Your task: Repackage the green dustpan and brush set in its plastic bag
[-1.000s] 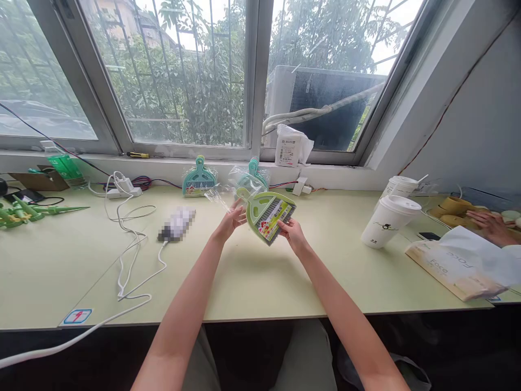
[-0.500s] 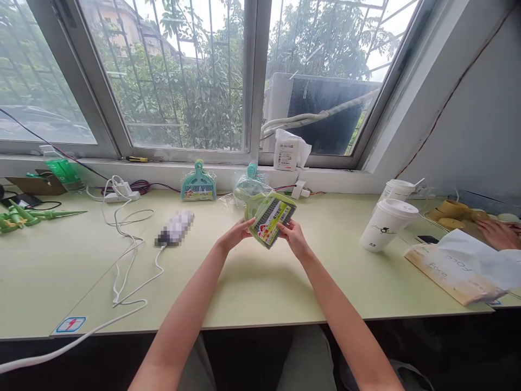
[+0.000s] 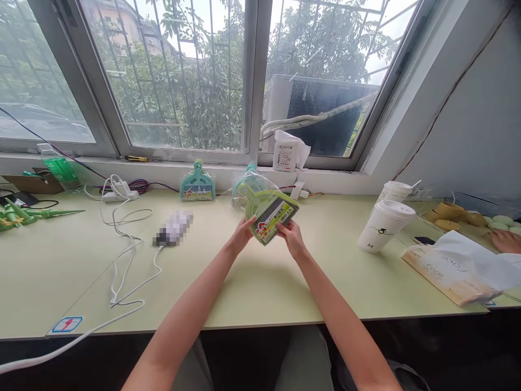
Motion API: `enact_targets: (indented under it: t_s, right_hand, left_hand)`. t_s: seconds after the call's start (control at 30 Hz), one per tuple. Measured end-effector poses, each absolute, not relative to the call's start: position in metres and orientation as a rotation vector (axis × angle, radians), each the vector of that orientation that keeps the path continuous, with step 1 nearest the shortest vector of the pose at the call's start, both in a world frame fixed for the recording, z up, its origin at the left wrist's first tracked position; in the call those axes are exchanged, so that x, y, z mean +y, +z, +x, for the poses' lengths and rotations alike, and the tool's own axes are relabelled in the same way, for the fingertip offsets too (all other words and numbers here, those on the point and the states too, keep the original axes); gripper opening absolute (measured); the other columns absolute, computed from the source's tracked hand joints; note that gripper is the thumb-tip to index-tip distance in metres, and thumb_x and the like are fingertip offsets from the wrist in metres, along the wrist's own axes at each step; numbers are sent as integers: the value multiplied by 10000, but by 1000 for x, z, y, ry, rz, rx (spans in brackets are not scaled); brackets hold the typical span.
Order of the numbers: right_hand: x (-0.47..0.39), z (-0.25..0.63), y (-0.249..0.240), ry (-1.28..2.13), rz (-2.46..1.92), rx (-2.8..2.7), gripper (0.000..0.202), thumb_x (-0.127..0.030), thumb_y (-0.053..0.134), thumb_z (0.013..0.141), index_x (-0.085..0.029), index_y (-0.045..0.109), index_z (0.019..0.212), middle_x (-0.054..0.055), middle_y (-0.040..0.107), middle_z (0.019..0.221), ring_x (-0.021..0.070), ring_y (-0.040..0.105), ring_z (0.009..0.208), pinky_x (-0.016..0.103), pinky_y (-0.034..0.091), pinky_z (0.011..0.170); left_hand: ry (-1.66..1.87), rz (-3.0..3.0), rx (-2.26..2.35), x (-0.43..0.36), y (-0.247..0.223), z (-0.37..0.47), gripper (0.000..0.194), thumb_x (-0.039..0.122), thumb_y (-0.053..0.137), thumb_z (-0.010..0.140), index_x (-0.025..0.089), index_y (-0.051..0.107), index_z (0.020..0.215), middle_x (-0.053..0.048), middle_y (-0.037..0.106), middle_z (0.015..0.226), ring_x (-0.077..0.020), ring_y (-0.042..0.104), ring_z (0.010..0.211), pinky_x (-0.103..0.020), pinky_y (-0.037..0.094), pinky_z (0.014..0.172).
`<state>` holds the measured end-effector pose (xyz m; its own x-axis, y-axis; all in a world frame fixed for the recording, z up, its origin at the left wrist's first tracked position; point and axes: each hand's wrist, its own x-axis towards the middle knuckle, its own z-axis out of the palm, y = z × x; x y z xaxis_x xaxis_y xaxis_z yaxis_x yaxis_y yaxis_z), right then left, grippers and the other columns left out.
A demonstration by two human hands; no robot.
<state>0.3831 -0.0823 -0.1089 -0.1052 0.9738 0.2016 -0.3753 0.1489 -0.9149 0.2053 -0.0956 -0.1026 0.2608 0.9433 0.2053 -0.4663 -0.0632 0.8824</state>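
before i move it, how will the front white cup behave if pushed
The front white cup may tip if pushed near its lid, since it is tall and narrows downward. It looks smooth, so could slip in a loose grip. The lid hides the contents, so weight is uncertain.

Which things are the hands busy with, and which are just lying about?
Busy with:
- green dustpan-and-brush set, held by left hand and right hand
- maybe left teal set and right teal set, which look similar

Lying about:
- front white cup
- screwdriver
- tissue pack
- white cable
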Motion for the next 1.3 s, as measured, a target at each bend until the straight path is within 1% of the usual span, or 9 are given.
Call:
enact_targets:
  t_s: [0.13, 0.23, 0.4, 0.5, 0.6, 0.7, 0.83, 0.97, 1.3]
  right_hand:
    - [-83, 380, -111, 1302, -735, -1066, 469, -427, 813, 588, -189, 598, 931, 54, 706, 1000, 222, 663, 943, 370, 578, 806]
    - [-82, 381, -111, 1265, -743, -1051, 467, -420, 803, 602, -195, 587, 950, 54, 702, 1004, 220, 660, 950, 371, 576, 814]
    - [-83, 382, -109, 1270, -740, -1059, 470, -410, 807, 606, -197, 584, 960, 57, 700, 1014, 224, 658, 961, 379, 577, 819]
    - [-84, 381, -109, 1303, -737, -1088, 479, -418, 815, 598, -191, 590, 954, 57, 704, 1001, 225, 664, 942, 382, 580, 809]
    - [-83, 383, -107, 1319, -743, -1125, 508, -434, 824, 581, -184, 597, 960, 65, 706, 1003, 235, 666, 940, 391, 582, 798]
    - [-81, 388, -105, 1320, -774, -1150, 524, -438, 836, 558, -177, 609, 951, 72, 712, 987, 247, 671, 926, 401, 584, 782]
    - [-79, 391, -104, 1279, -765, -1132, 505, -432, 830, 567, -178, 610, 943, 72, 713, 986, 249, 671, 935, 415, 582, 795]
    - [-81, 389, -105, 1239, -789, -1130, 470, -422, 807, 606, -186, 597, 954, 64, 709, 988, 234, 667, 941, 409, 580, 803]
    - [-78, 390, -107, 1228, -760, -1073, 470, -398, 823, 585, -190, 577, 928, 50, 708, 943, 226, 667, 923, 409, 585, 795]
  left_hand:
    - [1223, 1025, 652, -97, -105, 215, 571, 420, 682, 777, 210, 536, 1288, -106, 635, 1228, -285, 599, 1114, -404, 490, 897]
    - [1170, 1049, 642, -98, -106, 221, 590, 399, 704, 763, 213, 524, 1294, -114, 618, 1256, -289, 578, 1154, -414, 469, 936]
    - [1378, 1019, 474, -99, -102, 225, 610, 468, 636, 808, 225, 465, 1341, -88, 600, 1284, -282, 525, 1223, -430, 425, 1006]
    - [1441, 900, 524, -97, -101, 224, 574, 501, 600, 823, 217, 489, 1309, -76, 646, 1206, -280, 565, 1169, -439, 444, 986]
    - [1440, 833, 610, -95, -103, 223, 524, 430, 675, 780, 184, 551, 1226, -76, 689, 1096, -276, 606, 1101, -425, 460, 971]
    - [1443, 839, 641, -93, -106, 224, 503, 376, 726, 742, 180, 576, 1179, -69, 701, 1054, -265, 620, 1076, -412, 464, 978]
    - [1393, 866, 622, -93, -111, 229, 501, 367, 743, 731, 200, 581, 1175, -70, 690, 1107, -269, 610, 1102, -432, 462, 991]
    - [1365, 873, 631, -93, -114, 232, 509, 347, 758, 713, 184, 593, 1166, -91, 687, 1119, -292, 596, 1128, -462, 443, 1008]
    - [1332, 923, 614, -96, -112, 236, 508, 335, 767, 699, 181, 592, 1150, -89, 668, 1164, -272, 608, 1101, -421, 470, 963]
